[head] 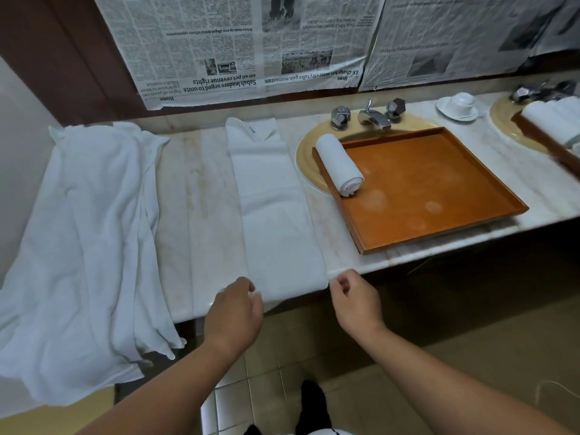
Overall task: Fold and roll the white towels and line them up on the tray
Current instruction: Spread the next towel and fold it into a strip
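I have a folded towel [273, 208] laid out as a long strip on the worktop [201, 199], running from the wall to the front edge, with its near end just lapping over that edge. My left hand [235, 309] is curled at the near left corner and my right hand [354, 298] at the near right corner, each apparently pinching the hem between thumb and fingers, though the grip itself is partly hidden behind the knuckles. One rolled towel [340, 164] already lies along the left side of the tray [439, 183], which sits over the sink just below the tap [373, 116]. The main risk I see is a crooked start: if one hand turns the hem ahead of the other, the roll will cone and come out lopsided beside the first one. The far end looks uneven, with a flap turned back, so the finished edge may not sit flush. A slack first turn would leave a fat, loose roll that could unwind on the tray. The loose pile of towels [88, 230] hangs over the front edge to my left, and a careless elbow could drag it to the floor.
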